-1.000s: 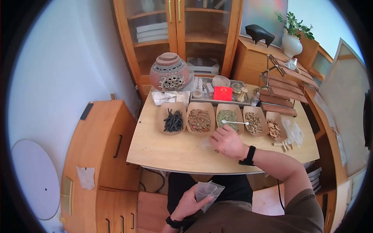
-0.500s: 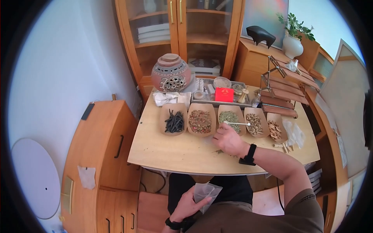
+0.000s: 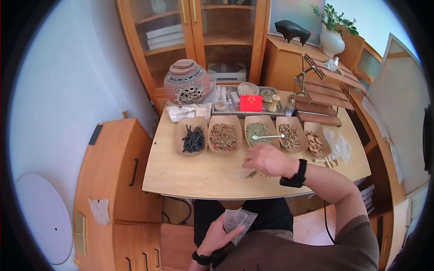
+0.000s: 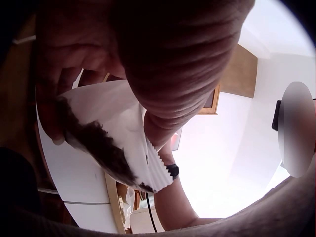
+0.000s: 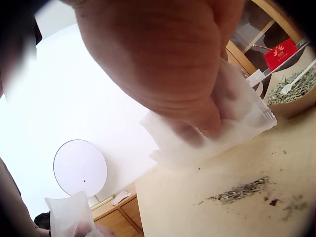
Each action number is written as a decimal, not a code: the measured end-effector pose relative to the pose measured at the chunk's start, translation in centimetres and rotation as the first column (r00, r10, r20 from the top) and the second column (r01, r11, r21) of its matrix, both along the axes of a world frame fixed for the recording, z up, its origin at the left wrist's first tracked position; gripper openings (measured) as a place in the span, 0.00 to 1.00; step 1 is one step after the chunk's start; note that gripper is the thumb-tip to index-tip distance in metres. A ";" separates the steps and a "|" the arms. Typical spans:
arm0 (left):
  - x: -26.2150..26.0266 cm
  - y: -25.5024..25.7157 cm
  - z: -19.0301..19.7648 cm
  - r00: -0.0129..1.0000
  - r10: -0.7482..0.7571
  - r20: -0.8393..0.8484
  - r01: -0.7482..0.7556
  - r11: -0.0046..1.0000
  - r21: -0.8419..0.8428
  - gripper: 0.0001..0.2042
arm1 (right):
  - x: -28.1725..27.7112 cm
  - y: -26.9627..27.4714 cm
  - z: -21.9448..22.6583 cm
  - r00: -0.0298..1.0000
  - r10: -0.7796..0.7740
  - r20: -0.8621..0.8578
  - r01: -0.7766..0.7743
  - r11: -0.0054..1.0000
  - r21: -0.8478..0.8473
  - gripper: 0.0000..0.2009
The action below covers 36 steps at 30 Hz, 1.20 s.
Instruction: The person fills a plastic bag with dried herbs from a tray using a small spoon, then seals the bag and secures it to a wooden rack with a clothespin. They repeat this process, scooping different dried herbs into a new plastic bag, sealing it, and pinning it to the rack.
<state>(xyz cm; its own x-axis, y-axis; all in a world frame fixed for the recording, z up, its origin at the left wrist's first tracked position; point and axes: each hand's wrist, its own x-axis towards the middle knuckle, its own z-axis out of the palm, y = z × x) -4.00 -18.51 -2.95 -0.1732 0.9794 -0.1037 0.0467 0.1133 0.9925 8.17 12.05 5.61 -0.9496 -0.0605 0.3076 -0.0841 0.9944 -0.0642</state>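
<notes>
The left hand (image 3: 218, 235) grips translucent white pouches (image 3: 238, 222) over the lap; in the left wrist view a pouch (image 4: 113, 128) with a serrated edge shows dark patches. Above the table's front part, the right hand (image 3: 266, 160) pinches another translucent pouch (image 5: 212, 123), seen in the right wrist view. Below it lies a small pile of dried green bits (image 5: 242, 190). Behind the right hand stand paper trays of black sticks (image 3: 193, 139), a reddish mix (image 3: 223, 137), green herb (image 3: 258, 129), brown pieces (image 3: 289, 135) and tan chips (image 3: 313, 142). A white spoon (image 3: 268, 137) lies across the green herb tray.
At the back are a patterned clay pot (image 3: 186, 83), white cloths (image 3: 189, 112), and a grey tray (image 3: 253, 114) with a red box (image 3: 251, 103). Folding wooden shelves (image 3: 318, 97) stand at the back right, near clear plastic bags (image 3: 338, 147). A drawer cabinet (image 3: 106, 167) is at left.
The head view has shifted slightly. The right hand has turned a little over the small pile, keeping its pinch. The left hand still grips its pouches.
</notes>
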 end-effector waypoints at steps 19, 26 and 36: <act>0.7 0.0 -0.5 1.000 -0.001 0.005 0.001 0.998 -0.067 0.23 | 6.2 1.6 -1.4 0.989 0.110 0.098 -0.102 0.991 -0.084 0.05; 1.2 1.1 -0.7 0.998 -0.056 -0.003 0.056 0.996 -0.064 0.23 | 5.5 0.4 -1.2 0.983 -0.182 0.017 0.182 0.983 -0.010 0.04; 1.2 0.7 -1.1 1.000 -0.017 -0.021 0.015 0.996 -0.092 0.31 | 8.2 -2.6 -1.8 0.969 -0.237 0.066 0.244 0.962 -0.124 0.03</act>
